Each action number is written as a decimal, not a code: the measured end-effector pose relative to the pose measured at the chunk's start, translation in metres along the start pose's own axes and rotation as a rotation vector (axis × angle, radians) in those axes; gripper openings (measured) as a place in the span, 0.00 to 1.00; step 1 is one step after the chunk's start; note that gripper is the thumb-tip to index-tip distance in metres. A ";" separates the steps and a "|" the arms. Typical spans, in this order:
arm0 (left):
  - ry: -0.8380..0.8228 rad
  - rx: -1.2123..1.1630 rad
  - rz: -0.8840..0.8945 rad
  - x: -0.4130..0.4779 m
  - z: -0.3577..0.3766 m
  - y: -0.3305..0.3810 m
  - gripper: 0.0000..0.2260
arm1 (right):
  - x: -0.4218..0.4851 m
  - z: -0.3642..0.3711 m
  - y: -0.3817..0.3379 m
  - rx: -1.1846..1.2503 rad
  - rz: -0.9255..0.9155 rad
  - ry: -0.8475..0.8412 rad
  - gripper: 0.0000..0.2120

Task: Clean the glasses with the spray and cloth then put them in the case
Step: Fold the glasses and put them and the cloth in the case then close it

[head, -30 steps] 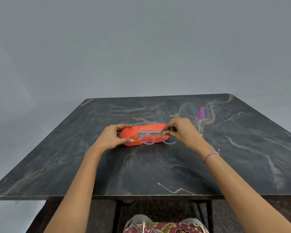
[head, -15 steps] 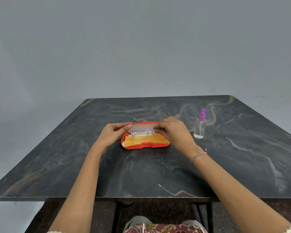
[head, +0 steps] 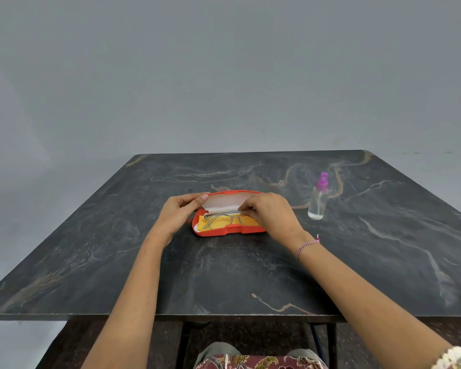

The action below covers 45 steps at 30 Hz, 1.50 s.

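An orange glasses case lies open on the dark marble table, its white-lined lid raised at the back. Inside it a yellow cloth lies flat, and the clear-framed glasses rest folded on top of the cloth. My left hand grips the lid's left end with the thumb on its edge. My right hand covers the case's right end, its fingertips pinching the glasses' frame.
A small clear spray bottle with a purple nozzle stands upright to the right of the case, a short way from my right hand. The table's near edge runs above my lap.
A second ago the case was shut with the glasses held in front of it. The lid has been lifted and the glasses lowered onto the cloth inside the case.
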<state>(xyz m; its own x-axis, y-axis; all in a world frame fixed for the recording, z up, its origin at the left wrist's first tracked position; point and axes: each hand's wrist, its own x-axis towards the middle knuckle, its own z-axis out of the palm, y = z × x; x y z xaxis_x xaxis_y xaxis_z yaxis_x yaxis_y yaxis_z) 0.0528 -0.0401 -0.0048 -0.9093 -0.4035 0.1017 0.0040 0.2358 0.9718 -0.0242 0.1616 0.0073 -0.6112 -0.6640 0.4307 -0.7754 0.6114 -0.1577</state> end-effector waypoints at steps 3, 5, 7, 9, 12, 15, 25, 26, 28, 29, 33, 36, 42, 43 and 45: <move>0.001 0.012 -0.004 0.002 0.000 -0.002 0.10 | 0.000 0.002 0.000 -0.006 0.017 -0.033 0.10; -0.002 0.017 -0.006 0.003 0.000 -0.002 0.12 | 0.001 0.004 0.000 0.008 0.022 -0.036 0.10; -0.006 0.012 -0.006 0.002 0.000 -0.002 0.11 | 0.003 0.007 0.000 0.016 0.011 -0.051 0.10; -0.014 0.000 -0.002 0.001 0.000 -0.002 0.09 | 0.003 0.008 0.000 0.026 -0.003 -0.076 0.11; -0.021 -0.013 0.000 0.000 0.000 -0.002 0.09 | -0.002 0.005 0.003 0.109 -0.019 -0.011 0.12; -0.026 -0.011 0.008 0.000 0.001 -0.002 0.09 | -0.013 -0.007 0.010 0.254 -0.010 0.216 0.07; -0.102 0.035 0.028 -0.005 -0.002 -0.002 0.08 | -0.017 -0.008 0.023 0.400 0.131 0.160 0.16; -0.118 0.044 0.029 -0.005 -0.003 -0.002 0.08 | -0.017 -0.006 0.023 0.430 0.136 0.121 0.15; -0.158 0.081 0.054 -0.006 -0.005 -0.005 0.10 | -0.019 -0.005 0.024 0.476 0.151 0.054 0.14; -0.174 0.114 0.074 -0.007 -0.007 -0.007 0.11 | -0.020 -0.005 0.025 0.489 0.157 0.033 0.13; -0.210 0.221 0.117 -0.010 -0.009 -0.010 0.14 | -0.023 -0.004 0.028 0.497 0.174 0.004 0.13; -0.232 0.279 0.116 -0.013 -0.008 -0.008 0.17 | -0.025 -0.004 0.030 0.491 0.180 -0.022 0.13; -0.261 0.288 0.118 -0.014 -0.010 -0.009 0.21 | -0.025 -0.005 0.031 0.443 0.166 -0.083 0.23; -0.259 0.293 0.119 -0.014 -0.010 -0.009 0.21 | -0.025 -0.005 0.031 0.438 0.168 -0.090 0.24; -0.256 0.300 0.124 -0.014 -0.009 -0.008 0.22 | -0.025 -0.006 0.030 0.430 0.169 -0.097 0.24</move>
<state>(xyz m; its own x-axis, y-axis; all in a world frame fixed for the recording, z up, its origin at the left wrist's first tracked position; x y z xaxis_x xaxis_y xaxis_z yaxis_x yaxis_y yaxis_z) 0.0692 -0.0442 -0.0122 -0.9838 -0.1322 0.1208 0.0325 0.5317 0.8463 -0.0317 0.1988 -0.0030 -0.7303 -0.6205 0.2857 -0.6469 0.4936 -0.5812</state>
